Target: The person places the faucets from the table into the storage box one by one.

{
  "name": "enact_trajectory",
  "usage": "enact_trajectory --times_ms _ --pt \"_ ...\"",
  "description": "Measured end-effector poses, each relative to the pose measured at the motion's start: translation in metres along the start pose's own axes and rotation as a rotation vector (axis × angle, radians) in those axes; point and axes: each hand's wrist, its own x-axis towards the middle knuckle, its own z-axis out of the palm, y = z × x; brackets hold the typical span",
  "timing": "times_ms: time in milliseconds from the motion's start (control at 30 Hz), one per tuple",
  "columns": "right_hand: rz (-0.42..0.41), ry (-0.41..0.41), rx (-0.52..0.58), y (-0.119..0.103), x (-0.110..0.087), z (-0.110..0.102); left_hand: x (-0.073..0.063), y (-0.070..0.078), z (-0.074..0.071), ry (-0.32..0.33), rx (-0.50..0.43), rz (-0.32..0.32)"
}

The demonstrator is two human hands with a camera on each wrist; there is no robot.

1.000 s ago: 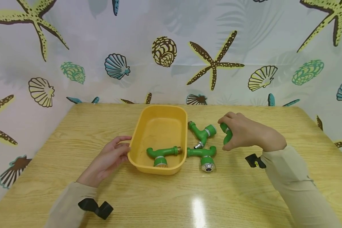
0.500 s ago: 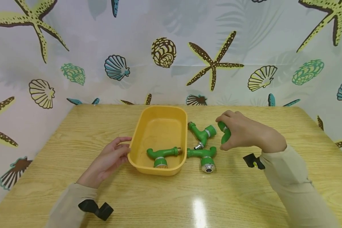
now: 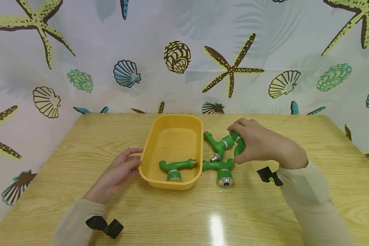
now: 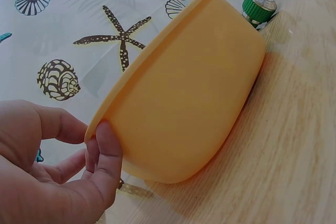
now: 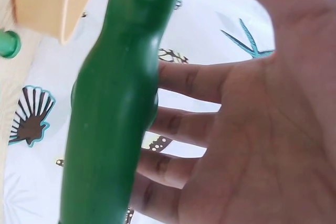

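Observation:
My left hand [image 3: 117, 176] pinches the left rim of a yellow plastic basin [image 3: 173, 186]; the left wrist view shows thumb and fingers on either side of that rim. A green tap [image 3: 174, 166] lies inside the basin near its front end. In my right hand [image 3: 261, 141] is another green tap [image 3: 240, 146], held above the table right of the basin. Its green body [image 5: 113, 108] fills much of the right wrist view, with my fingers curled behind it. The hand covers part of this tap in the head view.
Two more green taps lie along the basin's right side. One with a chrome spout [image 3: 216, 145] is farther back; the other, with a chrome-ended knob [image 3: 224, 172], is nearer. A patterned cloth [image 3: 172, 85] with shells and starfish hangs behind the wooden table [image 3: 166, 218].
My right hand has moved a little to the left with the tap, closer to the two taps beside the basin. The left hand and basin stay put.

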Motion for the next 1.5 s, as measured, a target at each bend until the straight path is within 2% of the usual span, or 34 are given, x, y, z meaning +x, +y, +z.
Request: enact_trajectory --times_ms 333,900,1300,1500 --pt "0.003 0.013 0.018 -0.003 -0.004 0.004 0.0 0.0 0.001 -0.011 -0.03 0.014" --pt "-0.025 0.006 0.018 -0.014 0.007 0.006 -0.001 0.003 0.0 -0.006 -0.03 0.01" --pt "-0.072 0.029 0.017 -0.023 0.01 0.006 0.0 0.002 0.0 0.005 -0.035 0.006" --pt "-0.061 0.019 0.032 -0.028 0.01 0.005 0.001 0.001 0.0 0.0 -0.032 0.009"
